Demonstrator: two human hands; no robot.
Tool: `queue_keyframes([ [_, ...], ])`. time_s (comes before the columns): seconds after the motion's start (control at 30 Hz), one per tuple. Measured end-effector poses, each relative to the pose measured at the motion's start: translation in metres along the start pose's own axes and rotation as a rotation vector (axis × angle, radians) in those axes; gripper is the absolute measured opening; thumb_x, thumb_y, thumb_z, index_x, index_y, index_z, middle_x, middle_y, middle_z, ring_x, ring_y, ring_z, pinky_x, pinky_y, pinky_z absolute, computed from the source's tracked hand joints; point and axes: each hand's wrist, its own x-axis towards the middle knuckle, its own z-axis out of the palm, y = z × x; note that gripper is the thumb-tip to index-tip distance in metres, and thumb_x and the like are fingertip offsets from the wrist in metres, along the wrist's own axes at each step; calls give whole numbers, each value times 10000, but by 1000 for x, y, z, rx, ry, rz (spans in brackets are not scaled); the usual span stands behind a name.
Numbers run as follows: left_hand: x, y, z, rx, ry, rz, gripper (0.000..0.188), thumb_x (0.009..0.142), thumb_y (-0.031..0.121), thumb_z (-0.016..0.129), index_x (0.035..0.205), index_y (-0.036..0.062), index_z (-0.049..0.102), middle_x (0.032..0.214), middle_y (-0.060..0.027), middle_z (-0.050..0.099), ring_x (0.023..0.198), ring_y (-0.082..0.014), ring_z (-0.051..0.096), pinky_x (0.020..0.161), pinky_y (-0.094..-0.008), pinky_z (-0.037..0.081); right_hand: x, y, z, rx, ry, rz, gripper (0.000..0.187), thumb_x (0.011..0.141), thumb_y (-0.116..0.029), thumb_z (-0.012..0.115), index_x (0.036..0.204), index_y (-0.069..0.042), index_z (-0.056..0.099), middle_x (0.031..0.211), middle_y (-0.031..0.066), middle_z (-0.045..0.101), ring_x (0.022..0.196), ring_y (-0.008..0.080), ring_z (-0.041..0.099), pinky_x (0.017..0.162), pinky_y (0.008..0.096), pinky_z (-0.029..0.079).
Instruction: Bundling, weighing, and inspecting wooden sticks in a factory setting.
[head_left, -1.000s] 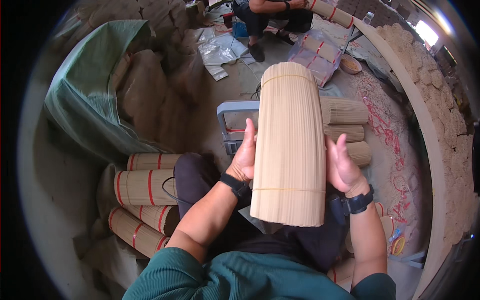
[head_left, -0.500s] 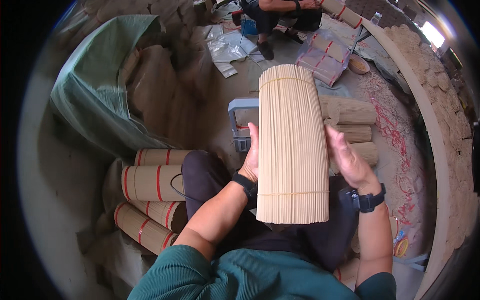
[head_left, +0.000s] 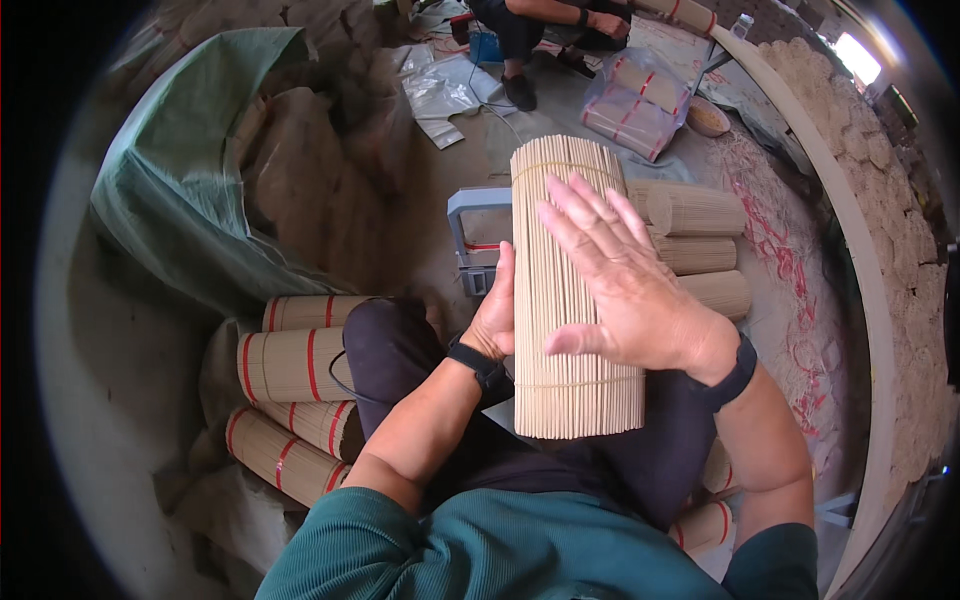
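Note:
A thick bundle of thin pale wooden sticks stands almost upright over my lap, tied with a thin band near each end. My left hand grips its left side, thumb up along the edge and the other fingers hidden behind. Across the bundle's front lies my right hand, palm toward the sticks, fingers stretched out and thumb apart. Beyond the bundle, a grey frame with a red strip across it is partly covered.
Red-banded bundles are piled by my left knee. More stick bundles lie at the right. Green sheeting is at the left. Further off are a crouching person, a bagged pack and a bowl. A long curved-looking edge runs down the right.
My right hand has swung from beside the bundle's right side onto its front. The bundle has turned slightly and shifted a little left, with my left hand still on it.

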Motion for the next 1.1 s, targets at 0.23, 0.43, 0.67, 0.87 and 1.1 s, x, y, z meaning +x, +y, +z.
queue_keyframes([
  [0.23,-6,5,1,16,5,10,806,877,685,325,1458,134,240,1463,-126,329,1315,-280,376,1071,-451,341,7,10,20,-47,-79,-6,1039,749,-779,419,1440,-22,246,1498,187,219,1408,331,147,1133,483,75],
  [0.43,-6,6,-19,27,96,-24,742,895,637,383,1426,123,314,1397,-122,422,1255,-278,450,1022,-449,401,-9,28,43,-43,-79,14,1011,781,-743,436,1441,-7,225,1498,192,217,1407,322,160,1136,461,88],
  [0.67,-3,5,-39,45,126,-52,683,887,618,438,1271,59,513,1174,-94,608,1025,-204,601,892,-360,500,-51,82,80,1234,394,777,974,818,-726,429,1424,15,245,1453,165,309,1331,267,298,1099,370,223],
  [0.87,1,7,-34,276,237,-108,739,871,638,440,1317,49,454,1245,-84,557,1099,-196,552,946,-352,452,-80,80,146,1927,191,919,914,761,-789,431,1345,-87,422,1245,58,543,1132,172,512,947,342,430],
  [1.1,6,14,-53,556,349,-162,890,780,606,630,1367,-9,365,1307,-104,502,1178,-198,486,1012,-344,377,-89,79,195,2052,144,926,892,767,-762,465,1346,-85,425,1261,54,542,1125,184,523,948,352,441],
])
